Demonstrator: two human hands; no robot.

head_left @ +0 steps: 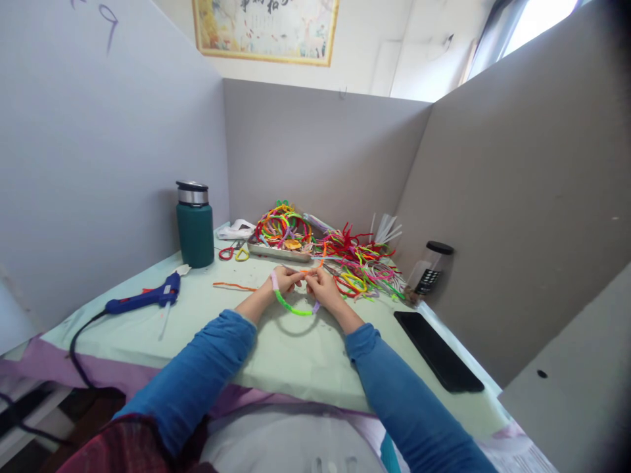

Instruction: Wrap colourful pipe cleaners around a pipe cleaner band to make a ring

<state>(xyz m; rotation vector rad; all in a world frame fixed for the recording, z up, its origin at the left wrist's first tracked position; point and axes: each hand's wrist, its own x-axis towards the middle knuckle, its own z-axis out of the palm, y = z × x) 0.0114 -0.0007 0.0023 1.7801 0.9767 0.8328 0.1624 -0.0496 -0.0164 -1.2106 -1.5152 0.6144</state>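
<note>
the orange strand (322,255) is between my fingertips, above the middle of the table: my left hand (287,278) and right hand (321,286) both pinch it narrowly, almost touching each other. the fuzzy ring (296,312), green and lilac, loops below them – i can't tell whether it brushes the cloth.

from here, i judge, the strand could slip or twist loose if one pinch slackens, since it's thin and my fingers crowd the same spot. pulling unevenly might bend the ring out of round, and its lilac part by my left wrist could snag.

around me, a pale green cloth (296,368) covers the table. beyond my hands sit a metal tray (279,252) of coloured loops, scissors (241,255) and a tangled heap of stems (357,248). a blue glue gun (142,301) lies left, near a green bottle (196,233); a dark flat slab (438,351) lies right. grey partitions (320,144) enclose it all – with a framed picture (266,36) on the wall behind.
</note>
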